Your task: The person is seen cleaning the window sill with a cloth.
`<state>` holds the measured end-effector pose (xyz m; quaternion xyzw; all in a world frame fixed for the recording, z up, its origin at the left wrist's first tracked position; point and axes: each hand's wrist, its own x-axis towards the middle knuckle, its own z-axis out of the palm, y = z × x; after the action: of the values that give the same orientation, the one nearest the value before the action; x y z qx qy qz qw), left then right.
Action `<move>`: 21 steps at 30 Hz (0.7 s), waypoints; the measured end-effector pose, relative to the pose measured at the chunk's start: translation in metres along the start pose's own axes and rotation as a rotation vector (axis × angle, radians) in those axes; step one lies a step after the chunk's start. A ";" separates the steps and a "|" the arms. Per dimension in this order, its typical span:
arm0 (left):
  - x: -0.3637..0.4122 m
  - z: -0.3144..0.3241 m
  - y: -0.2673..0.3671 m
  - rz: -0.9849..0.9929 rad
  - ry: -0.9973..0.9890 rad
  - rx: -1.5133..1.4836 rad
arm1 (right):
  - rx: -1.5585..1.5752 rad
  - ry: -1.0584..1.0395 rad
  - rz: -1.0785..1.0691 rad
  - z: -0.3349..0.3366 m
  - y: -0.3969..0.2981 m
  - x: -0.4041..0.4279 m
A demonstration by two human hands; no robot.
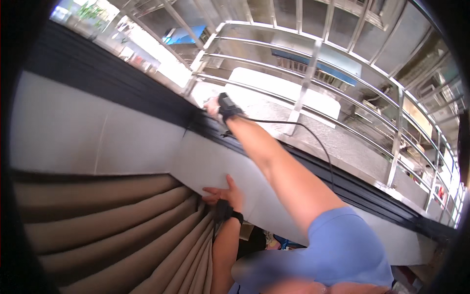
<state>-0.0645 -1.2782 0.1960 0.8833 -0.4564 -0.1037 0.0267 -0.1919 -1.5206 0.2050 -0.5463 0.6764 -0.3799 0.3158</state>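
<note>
My left hand [227,193] is at the near edge of a pale tiled windowsill [147,141], fingers spread, with nothing seen in it. Beside its wrist hang the folds of a brown curtain [139,228]. My right hand [212,106] reaches across the dark window frame [121,88] to the bright outer ledge. Glare and the black device on that wrist [228,104] partly hide its fingers, so I cannot tell whether it holds anything. A black cable [304,126] runs from this device back along my arm.
Outside stands a metal railing [304,84] with several bars, and a white panel [282,90] lies behind its lower rails. Dark window tracks [352,198] run along the sill at the right. Dark and colourful items [275,242] lie below the sill.
</note>
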 end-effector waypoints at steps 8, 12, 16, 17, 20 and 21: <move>0.005 0.013 -0.007 0.047 0.072 -0.065 | -0.061 -0.057 0.213 -0.027 0.015 -0.037; 0.045 0.040 -0.032 0.109 0.159 0.212 | -0.462 -0.071 -0.028 -0.036 0.075 -0.083; 0.011 0.009 -0.008 0.014 0.087 -0.185 | -0.611 -0.053 0.028 -0.113 0.096 -0.188; 0.006 -0.001 -0.009 0.022 0.082 -0.184 | -0.594 -0.109 0.056 -0.147 0.086 -0.222; 0.005 -0.007 -0.009 0.023 0.074 -0.162 | -0.577 0.001 0.130 -0.206 0.115 -0.300; 0.005 -0.003 -0.008 0.039 0.065 -0.166 | -0.584 0.029 0.139 -0.233 0.120 -0.330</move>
<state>-0.0552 -1.2775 0.1966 0.8719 -0.4622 -0.1121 0.1167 -0.3809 -1.1447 0.2251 -0.5611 0.7970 -0.1546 0.1611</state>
